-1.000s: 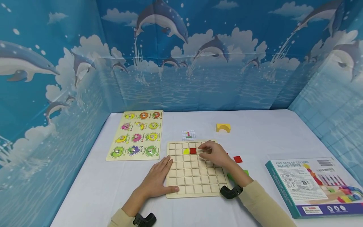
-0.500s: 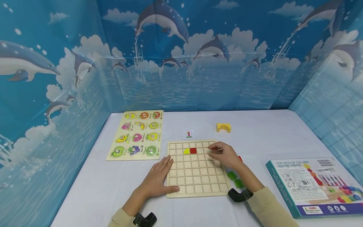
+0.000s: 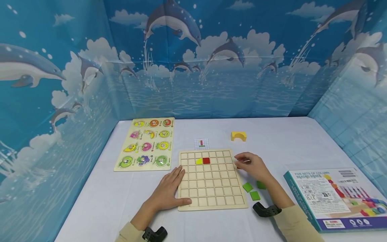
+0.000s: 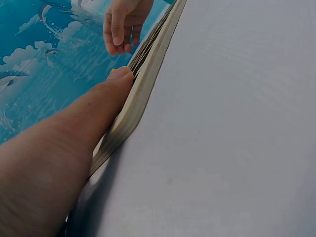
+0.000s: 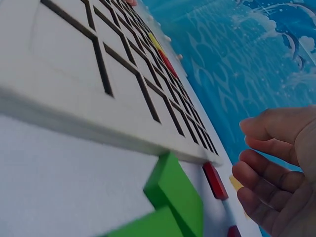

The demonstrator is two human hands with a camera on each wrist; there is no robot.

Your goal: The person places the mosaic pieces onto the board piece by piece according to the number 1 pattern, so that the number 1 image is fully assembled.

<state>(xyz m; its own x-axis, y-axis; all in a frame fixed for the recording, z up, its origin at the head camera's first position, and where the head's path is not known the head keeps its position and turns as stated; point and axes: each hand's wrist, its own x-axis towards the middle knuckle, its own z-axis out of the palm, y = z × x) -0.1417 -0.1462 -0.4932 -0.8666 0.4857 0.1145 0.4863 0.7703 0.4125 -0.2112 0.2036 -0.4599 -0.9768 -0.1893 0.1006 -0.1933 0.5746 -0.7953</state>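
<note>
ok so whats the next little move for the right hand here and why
Probably lower the right hand onto the red tile beside the grid board and pinch it. Its fingers are loosely curled just above that tile and look empty. The board holds only one yellow and one red piece, while the left hand steadies its edge.

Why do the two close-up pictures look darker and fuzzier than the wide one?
Head view: bright, even light, sharp on the grid board, walls bowed by the wide lens. Left wrist view: dim, the left hand a large dark blur. Right wrist view: the green tile and right hand too near, soft-edged.
</note>
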